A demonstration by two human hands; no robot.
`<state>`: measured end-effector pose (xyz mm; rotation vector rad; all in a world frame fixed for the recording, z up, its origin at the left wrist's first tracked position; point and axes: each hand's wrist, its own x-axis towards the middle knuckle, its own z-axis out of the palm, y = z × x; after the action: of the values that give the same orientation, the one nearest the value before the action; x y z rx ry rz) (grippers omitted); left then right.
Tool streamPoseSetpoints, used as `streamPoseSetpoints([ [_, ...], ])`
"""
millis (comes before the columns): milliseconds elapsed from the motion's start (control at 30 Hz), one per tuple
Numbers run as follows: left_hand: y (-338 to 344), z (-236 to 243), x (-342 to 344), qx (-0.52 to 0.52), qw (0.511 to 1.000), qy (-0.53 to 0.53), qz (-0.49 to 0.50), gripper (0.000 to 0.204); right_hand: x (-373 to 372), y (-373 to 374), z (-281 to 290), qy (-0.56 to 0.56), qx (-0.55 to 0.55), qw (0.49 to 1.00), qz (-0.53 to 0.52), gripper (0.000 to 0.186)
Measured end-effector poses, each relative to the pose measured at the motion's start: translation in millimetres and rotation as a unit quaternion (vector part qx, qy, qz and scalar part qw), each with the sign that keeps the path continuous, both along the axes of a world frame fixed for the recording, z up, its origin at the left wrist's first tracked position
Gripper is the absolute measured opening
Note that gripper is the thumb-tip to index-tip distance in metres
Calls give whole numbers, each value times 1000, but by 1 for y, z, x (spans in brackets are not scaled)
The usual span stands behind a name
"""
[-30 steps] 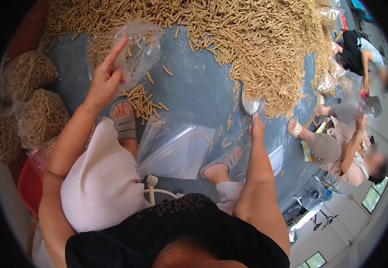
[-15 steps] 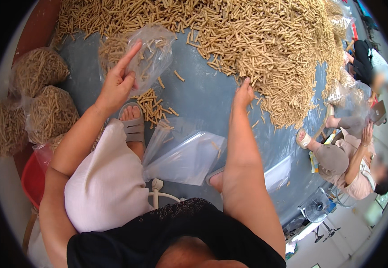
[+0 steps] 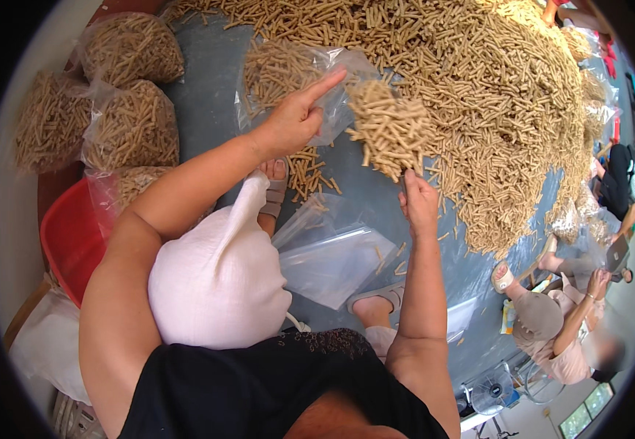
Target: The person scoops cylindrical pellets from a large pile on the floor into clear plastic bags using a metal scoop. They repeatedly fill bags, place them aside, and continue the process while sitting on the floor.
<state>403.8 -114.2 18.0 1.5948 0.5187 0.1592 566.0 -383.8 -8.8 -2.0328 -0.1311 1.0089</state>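
Note:
My left hand (image 3: 292, 121) grips the mouth of a clear plastic bag (image 3: 332, 62), index finger stretched along it and thumb apart. Short tan sticks (image 3: 281, 73) partly fill this bag, which lies on the grey floor. To its right, my right hand (image 3: 420, 205) is closed round a short dark handle, seemingly a scoop's. A heaped load of sticks (image 3: 392, 132) sits above that hand, close to the bag's mouth, and hides the scoop's pan. Beyond spreads a large pile of the same sticks (image 3: 493, 124).
Filled clear bags (image 3: 131, 124) stand at the left, above a red basin (image 3: 76, 238). Flat clear bags (image 3: 339, 263) and a few loose sticks (image 3: 306, 175) lie by my feet. At the right sits a person in a grey cap (image 3: 540, 314), near a fan (image 3: 491, 388).
My right hand has come up from the pile's edge with a heaped load of sticks. The view has shifted, so the bags and basin at the left show more fully.

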Motion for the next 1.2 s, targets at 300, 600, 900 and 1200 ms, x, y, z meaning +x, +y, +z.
streamPoseSetpoints([
  [300, 5, 14, -1, 195, 972, -109, 67, 76, -40, 114, 75, -548, -119, 773, 297, 22],
  [600, 13, 16, -1, 57, 988, -107, 100, 71, -77, -209, -87, -190, -130, 967, -108, 37],
  [900, 13, 23, -2, 12, 992, -91, 88, 76, 29, -25, -126, -52, 36, 971, -232, 33],
  [1200, 15, 15, -11, 11, 995, -63, 82, 73, 122, 100, -154, -159, 23, 939, -303, 44],
])
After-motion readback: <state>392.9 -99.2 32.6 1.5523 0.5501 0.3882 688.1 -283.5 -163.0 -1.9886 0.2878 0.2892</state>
